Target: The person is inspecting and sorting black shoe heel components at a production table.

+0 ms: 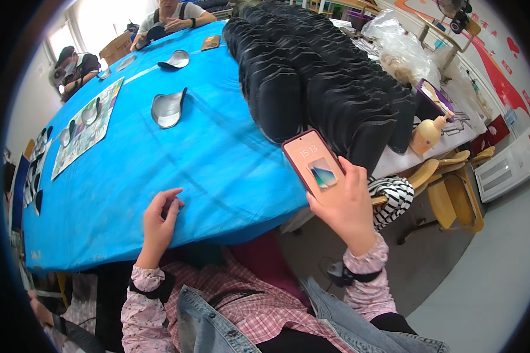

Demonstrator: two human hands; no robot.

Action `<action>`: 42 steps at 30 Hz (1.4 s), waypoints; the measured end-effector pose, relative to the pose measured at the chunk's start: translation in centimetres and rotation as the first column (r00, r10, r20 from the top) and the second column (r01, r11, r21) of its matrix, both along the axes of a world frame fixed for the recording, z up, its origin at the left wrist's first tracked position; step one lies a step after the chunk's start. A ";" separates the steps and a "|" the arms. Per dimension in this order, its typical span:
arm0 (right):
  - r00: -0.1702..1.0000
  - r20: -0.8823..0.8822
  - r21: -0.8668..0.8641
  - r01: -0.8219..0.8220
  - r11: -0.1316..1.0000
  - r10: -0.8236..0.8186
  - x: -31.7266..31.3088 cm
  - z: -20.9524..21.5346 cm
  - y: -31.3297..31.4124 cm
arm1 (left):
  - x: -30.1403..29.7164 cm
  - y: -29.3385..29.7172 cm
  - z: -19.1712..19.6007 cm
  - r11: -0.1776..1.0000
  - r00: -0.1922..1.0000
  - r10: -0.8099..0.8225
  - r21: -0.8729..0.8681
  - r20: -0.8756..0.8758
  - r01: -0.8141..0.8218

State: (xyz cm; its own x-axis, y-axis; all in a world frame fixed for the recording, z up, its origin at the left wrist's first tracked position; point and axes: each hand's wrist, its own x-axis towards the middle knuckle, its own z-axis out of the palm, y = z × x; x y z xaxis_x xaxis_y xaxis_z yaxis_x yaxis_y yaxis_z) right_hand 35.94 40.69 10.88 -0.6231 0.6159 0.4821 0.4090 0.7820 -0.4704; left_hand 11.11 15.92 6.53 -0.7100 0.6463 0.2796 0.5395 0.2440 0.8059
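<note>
Right hand (348, 205): grasping one phone (313, 166), screen lit and facing up, at the table's right front edge, just before the black pieces (277, 97); whether phone and stack touch, I cannot tell from here.
Left hand (161, 219): released, fingers loosely curled, near the front edge of the blue tablecloth (218, 170).
Open room: a wide stretch of blue cloth runs between the left hand and the nearer curved piece (168, 108).
Right side: the stacked rows crowd the cloth's edge; one pump bottle (428, 136) stands beside them.
Printed sheet (88, 126): two curved pieces on it, two more on the cloth to its right.
Far end: two people (172, 22) in view.
</note>
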 end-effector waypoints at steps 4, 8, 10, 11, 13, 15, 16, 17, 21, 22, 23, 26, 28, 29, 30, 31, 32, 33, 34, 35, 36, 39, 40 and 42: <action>0.983 0.106 0.077 0.144 0.987 -0.152 -2.3 -2.5 0.6 | 0.5 -0.5 -0.1 0.999 0.999 -0.033 0.018 -0.039 0.034; 0.993 0.066 0.073 0.092 0.993 -0.096 -2.8 -2.7 -0.1 | 0.1 -1.1 -0.1 1.000 1.000 -0.012 0.021 -0.020 0.013; 0.999 0.021 -0.030 -0.029 0.999 0.030 -1.1 -2.9 0.6 | 0.0 -1.1 0.1 1.000 1.000 -0.010 0.030 -0.007 0.010; 1.000 -0.005 -0.035 -0.028 0.999 0.027 -0.3 -2.9 0.7 | 0.0 -1.0 0.2 0.999 1.000 -0.022 0.036 -0.013 0.022; 0.987 -0.156 -0.040 -0.030 0.999 0.024 1.1 -3.8 0.4 | 0.2 -1.0 0.4 0.998 0.999 -0.037 0.052 0.020 0.036; 0.994 -0.100 -0.006 0.031 0.999 -0.032 1.7 -4.5 -1.0 | 0.0 -1.3 0.4 0.998 0.997 -0.055 0.040 -0.058 0.057; 0.993 -0.068 0.033 0.103 0.994 -0.101 1.9 -4.5 -1.7 | -0.1 -1.4 0.4 0.997 0.993 -0.055 0.043 -0.106 0.059; 0.993 -0.056 0.042 0.111 0.993 -0.108 2.0 -4.6 -2.0 | 0.0 -1.4 0.5 0.996 0.994 -0.062 0.051 -0.095 0.067; 0.972 -0.200 -0.375 0.044 0.926 -0.127 2.6 -5.4 -1.6 | 0.1 -1.0 0.5 0.991 0.984 -0.080 0.093 -0.159 0.096; 0.942 -0.289 -0.497 0.007 0.868 -0.173 2.4 -5.8 -1.9 | 0.2 -1.0 0.3 0.990 0.982 -0.083 0.101 -0.171 0.101; 0.900 -0.373 -0.602 -0.049 0.797 -0.227 2.2 -6.1 -2.2 | 0.1 -1.0 0.1 0.988 0.979 -0.086 0.108 -0.185 0.107; 0.848 -0.439 -0.796 -0.214 0.567 -0.297 1.0 -6.0 -3.3 | 0.1 -1.4 -0.3 0.985 0.976 -0.112 0.112 -0.187 0.134; 0.823 -0.460 -0.805 -0.227 0.549 -0.335 0.2 -5.6 -2.8 | -0.1 -1.6 -0.4 0.985 0.972 -0.118 0.102 -0.202 0.141; 0.805 -0.468 -0.818 -0.240 0.522 -0.363 -0.1 -5.5 -2.7 | -0.1 -1.7 -0.4 0.984 0.970 -0.119 0.106 -0.213 0.144; 0.816 -0.428 -0.825 -0.177 0.536 -0.389 -0.4 -5.4 -2.9 | -0.1 -1.7 -0.3 0.981 0.971 -0.129 0.118 -0.203 0.155; 0.813 -0.435 -0.822 -0.183 0.540 -0.387 -0.3 -5.6 -2.6 | 0.0 -1.6 -0.4 0.977 0.972 -0.139 0.132 -0.190 0.166; 0.819 -0.404 -0.839 -0.154 0.522 -0.408 0.2 -5.9 -2.0 | 0.1 -1.5 -0.4 0.976 0.973 -0.148 0.131 -0.177 0.172; 0.824 -0.371 -0.855 -0.124 0.503 -0.427 0.6 -6.0 -1.4 | 0.1 -1.4 -0.4 0.976 0.972 -0.145 0.134 -0.183 0.171; 0.836 -0.359 -0.878 -0.152 0.454 -0.414 0.5 -5.5 -1.4 | 0.1 -1.5 -0.3 0.977 0.972 -0.148 0.127 -0.180 0.172; 0.838 -0.361 -0.878 -0.158 0.452 -0.409 0.3 -5.3 -1.5 | 0.0 -1.6 -0.3 0.978 0.973 -0.151 0.119 -0.177 0.173; 0.858 -0.346 -0.886 -0.164 0.434 -0.381 0.2 -5.2 -1.6 | -0.1 -1.8 -0.3 0.979 0.973 -0.145 0.118 -0.178 0.167; 0.881 -0.315 -0.898 -0.156 0.412 -0.353 0.0 -5.0 -1.8 | -0.1 -1.9 -0.2 0.980 0.977 -0.132 0.125 -0.170 0.154; 0.902 -0.283 -0.873 -0.101 0.477 -0.327 0.0 -5.3 -1.7 | -0.1 -1.9 -0.1 0.980 0.977 -0.135 0.124 -0.164 0.156; 0.920 -0.247 -0.840 -0.047 0.541 -0.305 0.0 -5.6 -1.7 | -0.1 -1.8 0.0 0.980 0.977 -0.140 0.121 -0.157 0.160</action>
